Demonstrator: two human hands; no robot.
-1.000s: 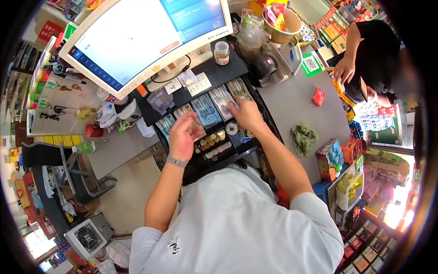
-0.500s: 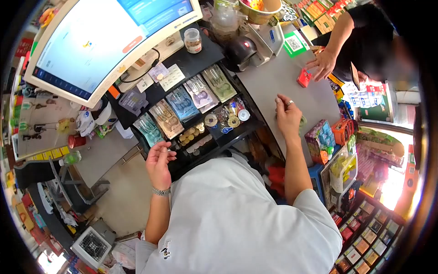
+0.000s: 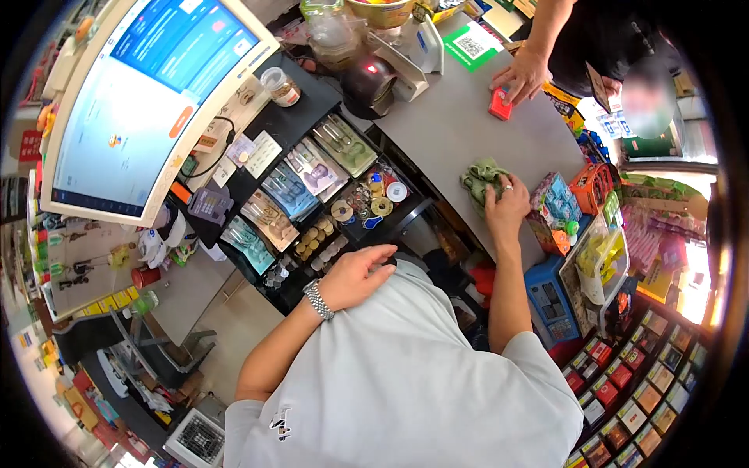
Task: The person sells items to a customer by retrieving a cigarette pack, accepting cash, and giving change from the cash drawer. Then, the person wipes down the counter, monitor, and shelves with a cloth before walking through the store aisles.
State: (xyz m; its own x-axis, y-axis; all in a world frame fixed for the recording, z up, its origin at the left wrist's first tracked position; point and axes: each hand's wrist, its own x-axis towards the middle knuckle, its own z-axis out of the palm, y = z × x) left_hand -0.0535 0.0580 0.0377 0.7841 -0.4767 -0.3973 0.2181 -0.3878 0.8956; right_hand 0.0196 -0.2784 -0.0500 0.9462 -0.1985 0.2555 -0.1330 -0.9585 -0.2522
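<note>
By the open drawer [image 3: 355,232], our left hand [image 3: 356,278] is at our shirt front [image 3: 421,351], thumb and fingers apart. Further right, on the counter [image 3: 445,129], the cloth [image 3: 475,180] lies touched by our right hand [image 3: 508,208] (whether it grips, we cannot tell).

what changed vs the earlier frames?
Right hand left the banknotes, moved right onto the green cloth. Left hand drew back from the cash drawer to the shirt front. Other person's hand came onto the red pack. Drawer stayed open.
</note>
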